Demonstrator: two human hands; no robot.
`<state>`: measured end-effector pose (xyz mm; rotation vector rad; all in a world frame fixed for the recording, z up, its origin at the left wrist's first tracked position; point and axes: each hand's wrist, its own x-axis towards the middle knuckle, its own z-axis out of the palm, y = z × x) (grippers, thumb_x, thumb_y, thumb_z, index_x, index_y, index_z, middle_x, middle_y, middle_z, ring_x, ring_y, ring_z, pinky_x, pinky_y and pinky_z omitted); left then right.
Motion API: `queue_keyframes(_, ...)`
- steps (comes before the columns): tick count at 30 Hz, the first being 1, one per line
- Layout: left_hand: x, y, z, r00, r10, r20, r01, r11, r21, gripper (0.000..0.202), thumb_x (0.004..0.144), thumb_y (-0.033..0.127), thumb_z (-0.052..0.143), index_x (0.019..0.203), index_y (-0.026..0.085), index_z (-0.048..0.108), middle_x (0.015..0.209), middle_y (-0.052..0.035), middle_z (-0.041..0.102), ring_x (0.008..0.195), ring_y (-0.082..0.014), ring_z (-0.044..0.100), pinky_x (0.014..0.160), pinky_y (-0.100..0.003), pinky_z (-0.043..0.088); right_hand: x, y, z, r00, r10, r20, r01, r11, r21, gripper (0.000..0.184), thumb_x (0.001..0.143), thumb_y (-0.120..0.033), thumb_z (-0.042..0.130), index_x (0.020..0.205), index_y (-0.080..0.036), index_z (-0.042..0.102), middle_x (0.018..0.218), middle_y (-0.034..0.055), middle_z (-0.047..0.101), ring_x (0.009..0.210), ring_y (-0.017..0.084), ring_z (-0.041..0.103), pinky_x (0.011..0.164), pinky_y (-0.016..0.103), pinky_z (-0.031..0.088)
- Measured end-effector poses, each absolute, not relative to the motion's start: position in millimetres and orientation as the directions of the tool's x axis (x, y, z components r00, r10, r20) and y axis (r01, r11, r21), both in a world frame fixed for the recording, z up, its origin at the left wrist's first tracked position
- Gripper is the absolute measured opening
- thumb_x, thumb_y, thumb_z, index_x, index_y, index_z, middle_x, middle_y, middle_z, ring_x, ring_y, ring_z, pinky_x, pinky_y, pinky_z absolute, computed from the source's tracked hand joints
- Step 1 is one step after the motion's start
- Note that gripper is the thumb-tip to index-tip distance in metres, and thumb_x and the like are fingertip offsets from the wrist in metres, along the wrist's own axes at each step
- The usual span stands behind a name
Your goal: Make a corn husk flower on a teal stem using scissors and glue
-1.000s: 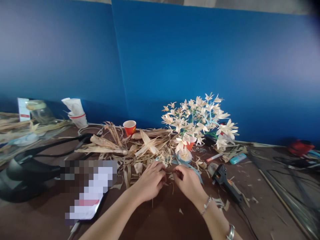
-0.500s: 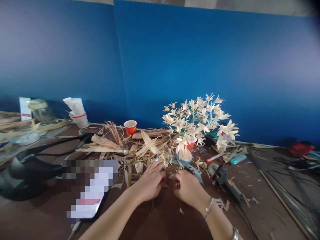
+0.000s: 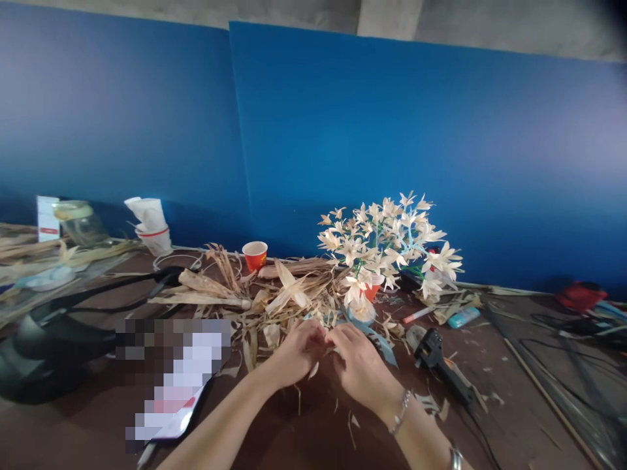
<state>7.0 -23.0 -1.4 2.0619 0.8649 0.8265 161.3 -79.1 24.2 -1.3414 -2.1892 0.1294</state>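
My left hand [image 3: 300, 352] and my right hand [image 3: 360, 365] meet at the fingertips above the brown table [image 3: 304, 424]. A small pale piece of corn husk [image 3: 313, 370] pokes out below the closed fingers of my left hand. My right fingers are curled and pinched against the left ones; what lies between them is hidden. Just behind the hands are a heap of dry corn husks [image 3: 289, 290], a roll of pale blue ribbon [image 3: 362, 313] and a bunch of cream husk flowers [image 3: 386, 241] standing in a red paper cup [image 3: 373, 287].
A black glue gun [image 3: 441, 365] with its cord lies right of my hands, near a marker [image 3: 416, 316] and a turquoise case [image 3: 464, 318]. To the left are a phone [image 3: 181, 391] and a black strapped object [image 3: 44, 352]. A red cup [image 3: 255, 256] stands by the blue partition [image 3: 343, 130].
My hands were apart and have come together at the fingertips, the right one moving left. A bit of husk now shows below the left fingers. The view has tilted slightly upward.
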Motion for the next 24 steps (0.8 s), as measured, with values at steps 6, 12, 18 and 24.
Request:
queue_keyframes(6,6,-20,-2,0.553,0.8,0.234,0.238,-0.421,0.875,0.013,0.08,0.027,0.051,0.079,0.019,0.061,0.082,-0.0046,0.061,0.084,-0.0194,0.054,0.075,-0.028,0.042,166,-75,17,-0.368,0.797,0.478,0.711,0.573,-0.408,0.015,0.08,-0.005,0.045,0.078,-0.018,0.052,0.083,0.0043,0.055,0.082,0.017,0.05,0.076,0.03,0.041)
queue_keyframes(12,7,-26,4,0.524,0.747,0.409,0.282,-0.605,0.745,0.023,0.07,0.005,0.052,0.086,0.02,0.058,0.094,-0.0041,0.059,0.095,-0.0196,0.05,0.087,-0.032,0.038,170,-69,-2,-0.093,0.904,0.417,0.593,0.387,-0.706,0.012,0.076,-0.007,0.051,0.074,-0.018,0.055,0.075,0.0022,0.059,0.073,0.016,0.055,0.068,0.026,0.043)
queue_keyframes(18,13,-30,3,0.531,0.691,0.491,0.363,-0.709,0.605,0.012,0.074,0.009,0.053,0.075,0.019,0.059,0.085,-0.0038,0.06,0.088,-0.0197,0.051,0.082,-0.034,0.04,171,-72,-10,-0.002,0.944,0.33,0.451,0.295,-0.842,0.009,0.076,-0.012,0.052,0.075,-0.019,0.057,0.073,0.0007,0.061,0.069,0.015,0.057,0.064,0.024,0.044)
queue_keyframes(24,16,-30,-2,0.485,0.722,0.493,0.376,-0.682,0.628,0.011,0.075,0.009,0.054,0.071,0.019,0.058,0.082,-0.0029,0.061,0.085,-0.0183,0.052,0.08,-0.032,0.041,172,-75,-9,-0.032,0.915,0.403,0.483,0.367,-0.795,0.014,0.073,-0.008,0.052,0.081,-0.019,0.056,0.079,0.0016,0.059,0.073,0.015,0.055,0.066,0.024,0.044)
